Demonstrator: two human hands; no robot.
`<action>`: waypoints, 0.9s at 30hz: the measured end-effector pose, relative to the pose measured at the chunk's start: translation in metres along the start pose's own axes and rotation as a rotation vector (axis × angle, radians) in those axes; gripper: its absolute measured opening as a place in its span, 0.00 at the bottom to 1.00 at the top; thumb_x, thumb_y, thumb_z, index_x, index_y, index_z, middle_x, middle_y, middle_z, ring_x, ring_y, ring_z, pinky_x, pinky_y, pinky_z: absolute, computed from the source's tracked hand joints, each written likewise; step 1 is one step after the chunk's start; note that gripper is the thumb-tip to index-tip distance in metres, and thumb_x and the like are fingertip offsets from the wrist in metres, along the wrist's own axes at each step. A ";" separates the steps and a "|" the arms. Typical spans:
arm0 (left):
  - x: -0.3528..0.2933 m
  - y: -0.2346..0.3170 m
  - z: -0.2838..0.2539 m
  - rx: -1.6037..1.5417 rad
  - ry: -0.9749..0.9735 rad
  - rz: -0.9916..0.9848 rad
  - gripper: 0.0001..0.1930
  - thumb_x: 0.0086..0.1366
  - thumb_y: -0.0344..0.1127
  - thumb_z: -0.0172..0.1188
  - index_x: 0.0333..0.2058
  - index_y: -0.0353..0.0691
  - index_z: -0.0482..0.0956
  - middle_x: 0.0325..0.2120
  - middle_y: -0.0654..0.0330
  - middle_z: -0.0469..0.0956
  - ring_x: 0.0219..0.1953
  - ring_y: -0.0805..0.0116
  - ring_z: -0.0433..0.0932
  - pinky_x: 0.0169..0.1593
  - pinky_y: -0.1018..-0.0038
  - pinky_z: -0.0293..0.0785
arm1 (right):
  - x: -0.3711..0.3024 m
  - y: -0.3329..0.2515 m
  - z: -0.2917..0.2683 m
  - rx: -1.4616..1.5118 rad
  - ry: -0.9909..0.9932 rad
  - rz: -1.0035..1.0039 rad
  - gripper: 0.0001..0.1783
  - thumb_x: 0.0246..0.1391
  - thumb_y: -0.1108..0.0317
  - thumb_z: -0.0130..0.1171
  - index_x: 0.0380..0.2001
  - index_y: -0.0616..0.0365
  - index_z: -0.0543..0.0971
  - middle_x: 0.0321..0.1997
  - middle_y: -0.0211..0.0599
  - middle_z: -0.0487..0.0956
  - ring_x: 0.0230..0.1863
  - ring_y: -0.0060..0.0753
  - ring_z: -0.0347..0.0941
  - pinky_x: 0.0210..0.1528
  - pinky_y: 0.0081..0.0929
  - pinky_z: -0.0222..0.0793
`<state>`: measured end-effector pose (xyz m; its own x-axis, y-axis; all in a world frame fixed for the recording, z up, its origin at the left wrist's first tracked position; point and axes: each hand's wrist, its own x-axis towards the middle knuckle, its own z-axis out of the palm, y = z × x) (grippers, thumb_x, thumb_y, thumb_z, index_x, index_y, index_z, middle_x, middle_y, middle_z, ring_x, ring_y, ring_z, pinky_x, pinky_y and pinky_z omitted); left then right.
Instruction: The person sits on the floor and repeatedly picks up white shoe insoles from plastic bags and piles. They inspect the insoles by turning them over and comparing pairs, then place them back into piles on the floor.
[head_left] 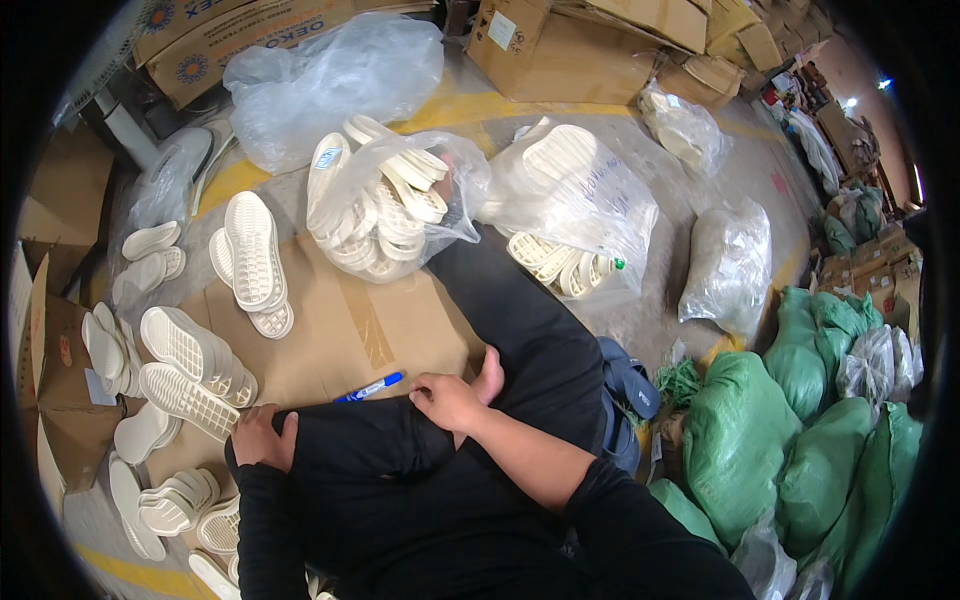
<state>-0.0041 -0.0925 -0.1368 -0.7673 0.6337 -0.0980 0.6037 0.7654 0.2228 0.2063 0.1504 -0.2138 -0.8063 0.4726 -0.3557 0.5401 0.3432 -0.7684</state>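
My left hand (264, 440) rests on my bent left knee, thumb apart from the fingers, holding nothing. Right beside it lie cream-white shoe soles (190, 400) with gridded undersides, stacked in an overlapping pile. My right hand (449, 401) lies over my lower leg next to my bare foot (488, 376). Its fingers are curled in, and no object shows in them. A blue marker pen (368, 388) lies on the flat brown cardboard (330, 330), just left of the right hand. Farther up the cardboard, another stack of soles (255, 255) leans together.
Beyond my legs are an open clear bag of soles (385, 205) and a second bag (575, 190). Clear plastic (335, 85) and cardboard boxes (565, 55) stand behind. Green sacks (740, 430) crowd the right, near dark sandals (630, 385). An open carton (75, 400) stands left.
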 end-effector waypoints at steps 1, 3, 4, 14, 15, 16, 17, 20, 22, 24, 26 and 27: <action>0.000 0.000 0.000 0.001 0.003 -0.002 0.15 0.61 0.46 0.65 0.38 0.40 0.84 0.37 0.53 0.83 0.44 0.51 0.79 0.51 0.58 0.72 | 0.000 0.000 0.000 -0.002 -0.001 -0.001 0.16 0.59 0.60 0.59 0.43 0.60 0.82 0.39 0.50 0.84 0.42 0.52 0.82 0.48 0.42 0.75; 0.000 0.001 0.000 0.004 0.010 0.000 0.15 0.60 0.46 0.65 0.37 0.40 0.83 0.37 0.53 0.83 0.44 0.51 0.80 0.51 0.59 0.72 | 0.000 0.000 0.000 0.003 -0.008 0.011 0.17 0.60 0.60 0.59 0.45 0.60 0.82 0.40 0.53 0.84 0.43 0.51 0.83 0.49 0.39 0.76; -0.001 0.001 0.000 0.005 0.014 0.004 0.15 0.60 0.46 0.65 0.37 0.39 0.83 0.36 0.53 0.83 0.44 0.51 0.80 0.51 0.59 0.72 | 0.000 0.000 0.000 -0.001 -0.009 0.010 0.16 0.60 0.60 0.59 0.45 0.61 0.82 0.40 0.53 0.84 0.43 0.51 0.83 0.49 0.39 0.76; 0.000 0.001 -0.001 0.010 0.004 0.003 0.15 0.61 0.46 0.65 0.37 0.40 0.84 0.37 0.54 0.83 0.45 0.52 0.79 0.52 0.59 0.71 | 0.000 -0.003 -0.002 0.003 -0.016 0.024 0.16 0.60 0.61 0.59 0.45 0.60 0.82 0.40 0.52 0.84 0.43 0.51 0.82 0.50 0.39 0.75; 0.000 0.001 -0.001 0.011 0.005 0.000 0.15 0.61 0.46 0.65 0.37 0.40 0.84 0.37 0.55 0.83 0.45 0.52 0.79 0.52 0.59 0.71 | 0.000 -0.003 -0.001 0.012 -0.015 0.030 0.16 0.60 0.61 0.59 0.45 0.60 0.82 0.40 0.52 0.84 0.43 0.51 0.82 0.50 0.39 0.75; 0.000 0.001 0.000 0.012 0.006 -0.002 0.15 0.61 0.46 0.65 0.38 0.40 0.84 0.37 0.55 0.83 0.45 0.53 0.79 0.52 0.59 0.71 | 0.000 -0.003 -0.001 0.007 -0.012 0.023 0.16 0.60 0.60 0.59 0.44 0.60 0.82 0.39 0.51 0.84 0.43 0.51 0.82 0.49 0.40 0.75; 0.000 0.001 0.000 0.013 0.007 -0.004 0.15 0.61 0.47 0.65 0.38 0.40 0.84 0.37 0.55 0.83 0.45 0.53 0.79 0.52 0.59 0.71 | 0.000 -0.003 -0.001 0.007 -0.008 0.019 0.16 0.59 0.60 0.59 0.44 0.60 0.82 0.39 0.50 0.84 0.43 0.52 0.81 0.48 0.42 0.75; 0.000 0.001 -0.001 0.021 0.002 -0.014 0.15 0.60 0.47 0.65 0.38 0.40 0.84 0.37 0.55 0.83 0.45 0.53 0.79 0.52 0.58 0.71 | 0.000 -0.002 -0.001 -0.008 -0.005 0.015 0.16 0.59 0.60 0.58 0.43 0.60 0.82 0.38 0.49 0.84 0.42 0.53 0.81 0.48 0.43 0.75; 0.000 0.002 -0.001 0.019 -0.004 -0.015 0.15 0.60 0.47 0.65 0.38 0.40 0.84 0.37 0.55 0.83 0.45 0.53 0.79 0.52 0.58 0.70 | 0.000 -0.003 -0.001 -0.016 -0.003 0.012 0.16 0.59 0.60 0.58 0.43 0.60 0.82 0.38 0.49 0.84 0.42 0.53 0.81 0.48 0.43 0.75; 0.000 0.002 -0.001 0.019 -0.010 -0.016 0.15 0.61 0.47 0.65 0.38 0.40 0.84 0.37 0.55 0.83 0.45 0.53 0.79 0.52 0.58 0.70 | 0.000 -0.003 -0.002 -0.014 -0.004 0.011 0.16 0.59 0.60 0.58 0.43 0.60 0.82 0.38 0.49 0.84 0.42 0.53 0.81 0.48 0.44 0.75; 0.000 0.002 -0.001 0.020 -0.016 -0.018 0.15 0.61 0.46 0.64 0.38 0.40 0.84 0.37 0.55 0.83 0.45 0.53 0.79 0.52 0.58 0.70 | 0.000 -0.003 -0.002 -0.019 -0.005 0.011 0.16 0.59 0.60 0.59 0.44 0.59 0.82 0.39 0.51 0.84 0.42 0.52 0.82 0.48 0.41 0.75; 0.000 0.001 -0.001 0.017 -0.011 -0.013 0.15 0.61 0.46 0.64 0.38 0.40 0.84 0.37 0.55 0.83 0.45 0.53 0.79 0.52 0.58 0.70 | 0.000 -0.003 -0.002 -0.015 -0.005 0.013 0.16 0.59 0.60 0.60 0.44 0.59 0.83 0.39 0.52 0.84 0.42 0.51 0.82 0.49 0.40 0.75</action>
<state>-0.0037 -0.0914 -0.1352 -0.7726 0.6251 -0.1114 0.5975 0.7751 0.2053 0.2050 0.1509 -0.2100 -0.8001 0.4735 -0.3683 0.5544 0.3493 -0.7554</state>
